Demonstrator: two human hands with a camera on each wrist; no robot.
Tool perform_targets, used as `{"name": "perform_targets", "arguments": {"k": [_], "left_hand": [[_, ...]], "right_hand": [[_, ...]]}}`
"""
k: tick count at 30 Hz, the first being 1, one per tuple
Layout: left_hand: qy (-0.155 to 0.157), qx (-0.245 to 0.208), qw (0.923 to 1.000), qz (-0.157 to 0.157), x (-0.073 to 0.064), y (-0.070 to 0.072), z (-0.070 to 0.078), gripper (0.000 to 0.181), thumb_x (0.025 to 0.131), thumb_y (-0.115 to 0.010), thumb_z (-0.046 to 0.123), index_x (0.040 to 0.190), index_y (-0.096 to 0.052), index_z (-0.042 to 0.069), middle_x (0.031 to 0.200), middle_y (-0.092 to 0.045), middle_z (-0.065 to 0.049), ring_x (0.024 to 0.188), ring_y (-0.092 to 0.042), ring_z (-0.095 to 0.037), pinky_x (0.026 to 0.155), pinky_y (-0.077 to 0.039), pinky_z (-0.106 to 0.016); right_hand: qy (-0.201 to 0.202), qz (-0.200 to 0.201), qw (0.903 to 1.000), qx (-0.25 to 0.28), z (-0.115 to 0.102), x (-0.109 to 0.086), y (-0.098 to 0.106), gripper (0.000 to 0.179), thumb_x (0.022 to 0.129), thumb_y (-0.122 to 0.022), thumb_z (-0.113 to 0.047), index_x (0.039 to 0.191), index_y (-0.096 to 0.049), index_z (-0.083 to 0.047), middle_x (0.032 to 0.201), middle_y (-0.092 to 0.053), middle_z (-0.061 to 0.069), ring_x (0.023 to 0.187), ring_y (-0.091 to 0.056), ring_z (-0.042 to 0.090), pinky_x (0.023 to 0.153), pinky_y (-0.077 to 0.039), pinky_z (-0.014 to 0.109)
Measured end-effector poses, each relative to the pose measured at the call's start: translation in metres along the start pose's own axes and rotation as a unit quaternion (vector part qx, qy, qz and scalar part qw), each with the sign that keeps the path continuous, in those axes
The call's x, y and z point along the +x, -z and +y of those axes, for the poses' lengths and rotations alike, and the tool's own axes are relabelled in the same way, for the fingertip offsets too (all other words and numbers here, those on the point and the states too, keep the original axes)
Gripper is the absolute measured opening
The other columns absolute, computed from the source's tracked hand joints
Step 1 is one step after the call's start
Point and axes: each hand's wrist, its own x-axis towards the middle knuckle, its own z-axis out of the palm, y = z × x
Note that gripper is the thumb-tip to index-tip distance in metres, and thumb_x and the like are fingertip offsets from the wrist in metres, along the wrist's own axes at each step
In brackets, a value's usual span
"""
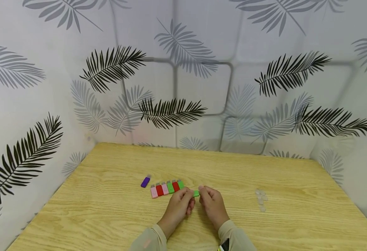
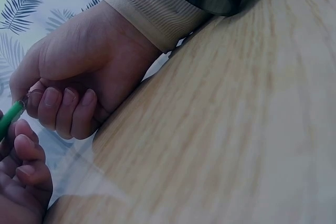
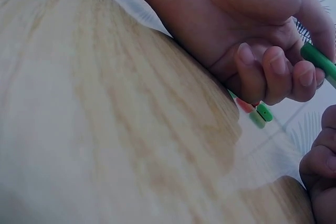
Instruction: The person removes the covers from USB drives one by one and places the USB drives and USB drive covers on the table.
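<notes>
Both hands meet over the table, a green USB stick between them. My left hand pinches the stick's green body between thumb and curled index finger; in the right wrist view this hand has its other fingers folded in. My right hand pinches the stick's far end at thumb and fingertip, which hide that end. In the left wrist view the right hand shows several curled fingers. Just beyond the left hand lies a row of pink, red and green USB sticks, metal plugs pointing away.
A purple USB stick lies apart, left of the row. Several small clear plastic pieces sit on the wooden table to the right. Behind the table stands a leaf-patterned backdrop.
</notes>
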Motion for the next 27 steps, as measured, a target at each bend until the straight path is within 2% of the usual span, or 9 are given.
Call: {"name": "perform_targets", "arguments": {"k": [2,4,6,14,17,22,27], "left_hand": [[-0.003,-0.002,1.0000,-0.001,-0.004,-0.001,0.007,0.028,0.100,-0.045,0.016,0.085,-0.052,-0.007,0.064,-0.050,-0.004,0.049,-0.041,-0.011,0.048,-0.036,-0.020],[-0.005,-0.001,1.0000,-0.003,-0.004,-0.001,0.007,0.026,0.099,-0.046,0.014,0.086,-0.052,-0.007,0.064,-0.050,-0.004,0.049,-0.041,-0.011,0.048,-0.036,-0.020],[-0.006,0.000,1.0000,-0.002,-0.004,-0.001,0.006,0.024,0.098,-0.046,0.013,0.085,-0.052,-0.006,0.063,-0.050,-0.004,0.049,-0.041,-0.010,0.047,-0.036,-0.019],[0.009,-0.015,0.9998,0.009,-0.004,0.000,0.006,0.026,0.098,-0.047,0.015,0.085,-0.052,-0.007,0.063,-0.050,-0.004,0.049,-0.041,-0.011,0.047,-0.037,-0.020],[0.015,-0.010,0.9998,0.004,0.002,0.000,-0.002,0.025,0.098,-0.046,0.014,0.087,-0.053,-0.008,0.064,-0.051,-0.004,0.049,-0.041,-0.012,0.047,-0.037,-0.020],[0.010,-0.002,0.9999,-0.004,0.012,0.002,-0.021,0.023,0.097,-0.046,0.016,0.086,-0.054,-0.003,0.064,-0.051,-0.002,0.049,-0.042,-0.011,0.046,-0.037,-0.020],[0.009,-0.011,0.9998,0.011,0.014,0.001,-0.025,0.022,0.097,-0.048,0.018,0.083,-0.054,0.002,0.062,-0.051,-0.002,0.047,-0.041,-0.010,0.046,-0.037,-0.020]], "right_hand": [[0.001,0.006,1.0000,0.002,0.010,0.004,0.001,0.051,0.102,-0.050,-0.028,0.063,-0.036,0.003,0.050,-0.032,-0.003,0.043,-0.029,0.009,0.043,-0.026,0.020],[0.002,0.013,0.9999,0.002,0.020,0.008,0.001,0.051,0.101,-0.051,-0.032,0.062,-0.036,-0.003,0.050,-0.031,-0.003,0.043,-0.029,0.010,0.042,-0.025,0.020],[0.004,0.017,0.9998,0.002,0.020,0.008,0.001,0.051,0.100,-0.051,-0.035,0.061,-0.037,-0.007,0.049,-0.032,-0.004,0.043,-0.028,0.010,0.042,-0.025,0.020],[0.000,0.005,1.0000,-0.003,0.017,0.006,0.001,0.049,0.100,-0.051,-0.035,0.062,-0.038,-0.007,0.049,-0.032,-0.003,0.043,-0.029,0.009,0.042,-0.026,0.020],[0.005,0.010,0.9999,-0.005,0.017,0.007,0.001,0.049,0.100,-0.051,-0.034,0.062,-0.038,-0.008,0.049,-0.032,-0.004,0.043,-0.029,0.009,0.042,-0.026,0.020],[0.008,0.022,0.9997,-0.006,0.018,0.008,0.002,0.049,0.100,-0.051,-0.034,0.061,-0.038,-0.008,0.049,-0.032,-0.004,0.043,-0.029,0.009,0.042,-0.026,0.021],[0.001,0.011,0.9999,-0.003,0.018,0.008,0.002,0.049,0.101,-0.051,-0.030,0.062,-0.038,-0.003,0.050,-0.034,-0.003,0.043,-0.031,0.009,0.043,-0.027,0.020]]}}
